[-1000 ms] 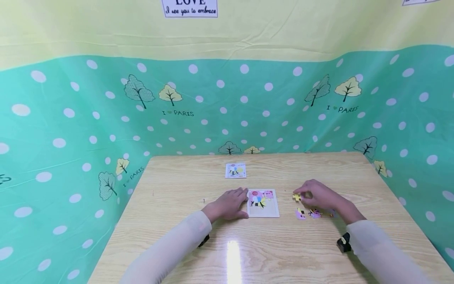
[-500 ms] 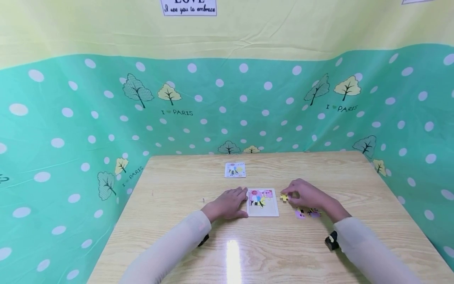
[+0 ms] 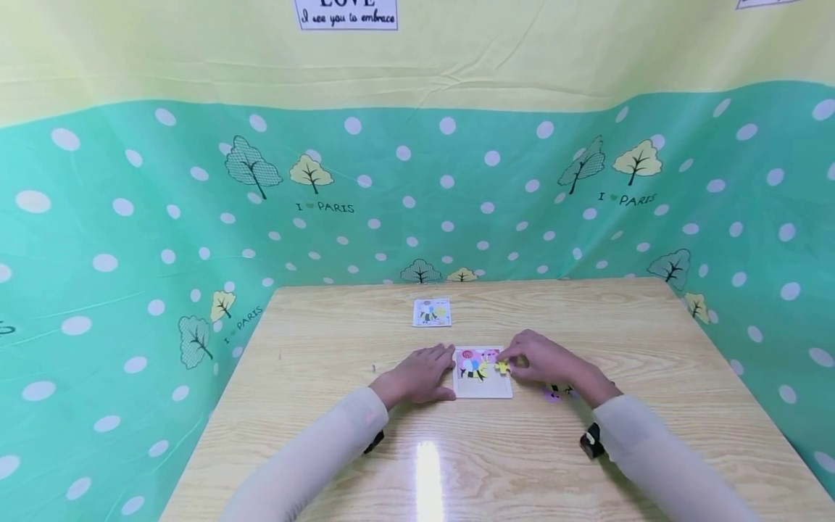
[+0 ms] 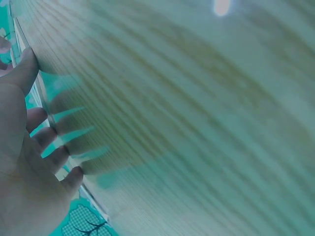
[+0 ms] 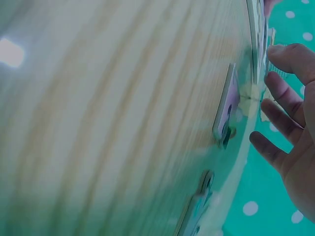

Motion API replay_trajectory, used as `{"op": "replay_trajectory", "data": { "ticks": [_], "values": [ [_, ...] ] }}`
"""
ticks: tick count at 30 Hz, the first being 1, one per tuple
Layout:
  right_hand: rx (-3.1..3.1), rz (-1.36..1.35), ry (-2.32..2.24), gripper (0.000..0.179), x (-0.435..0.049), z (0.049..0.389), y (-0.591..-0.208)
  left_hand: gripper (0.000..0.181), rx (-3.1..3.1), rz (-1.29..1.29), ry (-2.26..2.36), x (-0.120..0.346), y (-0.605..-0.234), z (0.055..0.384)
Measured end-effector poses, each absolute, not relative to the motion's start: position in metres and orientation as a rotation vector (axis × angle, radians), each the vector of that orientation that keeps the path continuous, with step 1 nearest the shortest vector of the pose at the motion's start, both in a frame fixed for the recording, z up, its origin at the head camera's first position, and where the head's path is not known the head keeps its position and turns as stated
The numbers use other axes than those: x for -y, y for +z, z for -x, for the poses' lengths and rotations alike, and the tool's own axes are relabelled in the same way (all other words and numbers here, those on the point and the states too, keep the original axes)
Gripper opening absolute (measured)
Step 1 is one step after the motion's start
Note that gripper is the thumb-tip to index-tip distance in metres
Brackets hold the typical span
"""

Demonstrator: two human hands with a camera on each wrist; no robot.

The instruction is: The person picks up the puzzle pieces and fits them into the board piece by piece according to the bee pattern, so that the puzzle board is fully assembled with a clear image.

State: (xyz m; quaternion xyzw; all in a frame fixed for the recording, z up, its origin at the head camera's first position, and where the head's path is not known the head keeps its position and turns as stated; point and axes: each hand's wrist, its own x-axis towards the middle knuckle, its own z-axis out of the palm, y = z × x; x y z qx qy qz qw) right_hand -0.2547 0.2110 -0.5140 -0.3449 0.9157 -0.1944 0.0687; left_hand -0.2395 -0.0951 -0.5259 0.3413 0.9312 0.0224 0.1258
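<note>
Head view: the right hand (image 3: 541, 357) is pinching a piece (image 3: 502, 367) over the right part of the tray (image 3: 483, 396); the left hand (image 3: 422, 373), grip apart, is touching the tray's left edge.

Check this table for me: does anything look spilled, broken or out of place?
Nothing looks spilled or broken. The only oddity is a tiny speck left of the left hand, away from the puzzle tray and loose pieces; too small to identify.
</note>
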Motion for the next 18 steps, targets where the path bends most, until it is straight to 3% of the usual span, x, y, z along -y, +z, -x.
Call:
{"op": "replay_trajectory", "data": {
  "ticks": [18],
  "values": [
    [-2.763, 1.126, -0.510, 0.029, -0.191, 0.256, -0.518, 0.086, -2.719, -0.987, 0.051, 0.095, -0.528, 0.240]
  ]
}}
